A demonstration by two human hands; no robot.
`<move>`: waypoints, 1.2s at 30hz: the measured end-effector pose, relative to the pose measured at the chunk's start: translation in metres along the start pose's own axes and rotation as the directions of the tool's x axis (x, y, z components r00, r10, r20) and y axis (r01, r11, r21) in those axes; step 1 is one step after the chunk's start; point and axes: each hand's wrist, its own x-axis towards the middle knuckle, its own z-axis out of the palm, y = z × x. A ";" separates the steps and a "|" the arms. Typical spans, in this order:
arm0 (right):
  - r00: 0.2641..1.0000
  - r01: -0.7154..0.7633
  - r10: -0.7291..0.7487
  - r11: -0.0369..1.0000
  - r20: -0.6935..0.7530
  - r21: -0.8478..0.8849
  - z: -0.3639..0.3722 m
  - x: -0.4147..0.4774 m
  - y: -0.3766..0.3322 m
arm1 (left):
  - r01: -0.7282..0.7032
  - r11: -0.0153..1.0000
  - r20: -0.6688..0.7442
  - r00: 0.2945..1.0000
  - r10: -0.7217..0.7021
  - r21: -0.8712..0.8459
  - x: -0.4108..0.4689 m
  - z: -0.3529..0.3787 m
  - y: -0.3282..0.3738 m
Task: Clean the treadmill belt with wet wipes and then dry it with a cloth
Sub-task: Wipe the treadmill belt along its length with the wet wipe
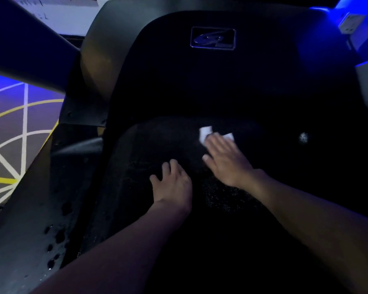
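The black treadmill belt (153, 145) fills the middle of the view, speckled and damp-looking in patches. My right hand (227, 160) lies flat with straight fingers on a white wet wipe (205, 132), pressing it onto the belt near its front end. The wipe's corners stick out past my fingertips. My left hand (172, 185) rests on the belt just left of it, fingers spread and lightly bent, holding nothing.
The dark motor cover (200, 81) with a logo badge (212, 38) rises just beyond the wipe. A grey side rail (30, 219) with dark spots runs along the left, and an upright post (30, 52) crosses the upper left. A small glint (303, 137) sits on the right.
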 end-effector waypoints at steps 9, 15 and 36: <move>0.998 -0.043 0.043 0.999 0.035 -0.013 -0.005 -0.007 0.008 | 0.032 0.993 0.238 0.971 -0.003 -0.115 -0.013 -0.008 0.030; 0.985 0.129 -0.130 0.991 0.111 0.020 -0.003 -0.026 -0.011 | 0.055 0.995 0.217 0.975 -0.035 -0.085 -0.012 -0.007 0.037; 0.980 -0.199 0.199 0.980 0.006 0.021 -0.001 -0.068 0.073 | -0.188 0.982 0.262 0.947 0.185 -0.015 -0.021 -0.005 0.073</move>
